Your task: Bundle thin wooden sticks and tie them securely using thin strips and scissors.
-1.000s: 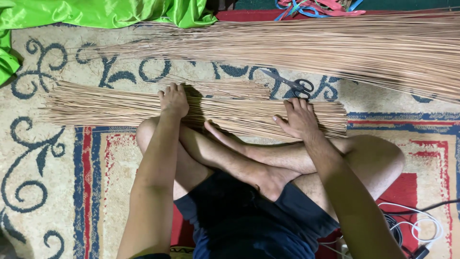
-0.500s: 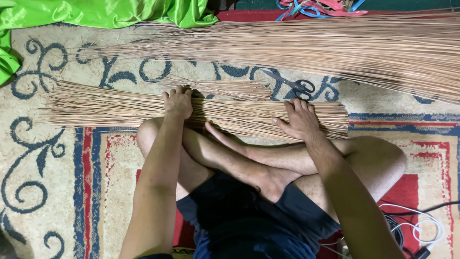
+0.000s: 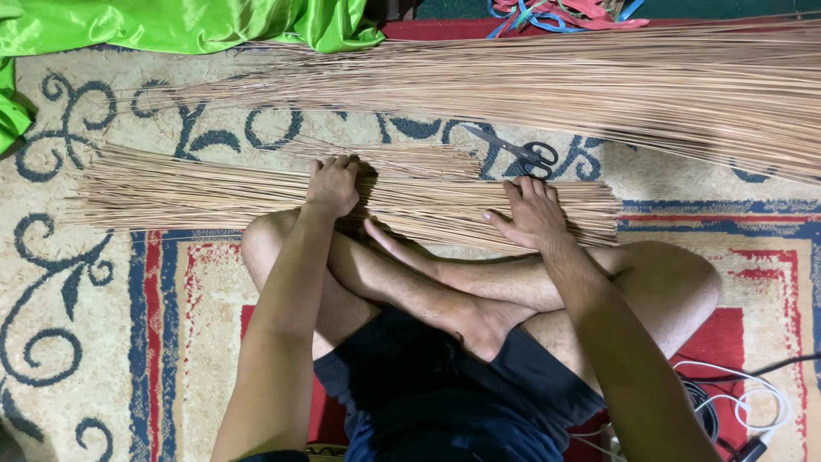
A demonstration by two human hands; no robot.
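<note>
1. Hands: we find both hands lying flat on the near bundle of thin sticks (image 3: 214, 190), which lies crosswise on the patterned rug (image 3: 103, 342) just beyond the person's crossed legs (image 3: 445, 282).
2. Left hand (image 3: 332, 185): its grip is half curled, fingertips bent down into the sticks near the bundle's middle. We cannot tell whether any single stick is pinched between the fingers.
3. Right hand (image 3: 534, 212): its grip is spread, palm and fingers pressed on the sticks toward the bundle's right end, nothing enclosed.
4. Step in hand, by our judgement: the sticks are being pressed and evened into one flat layer, the two hands well apart along its length.
5. Next move, by our judgement: it calls for steady downward pressure and a sideways sweep of the hands, so that loose sticks at the far edge join the layer without rolling off.
6. Other material: a much larger heap of longer sticks (image 3: 599, 85) lies farther off, apart from the near bundle. Black-handled scissors (image 3: 522, 152) lie between the two, touched by neither hand.
7. Containers: we see none; the sticks rest loose on the rug. Green cloth (image 3: 171, 24) lies at the far left edge, coloured bands (image 3: 564, 12) at the far edge, and white cable (image 3: 753, 402) at the near right.
</note>
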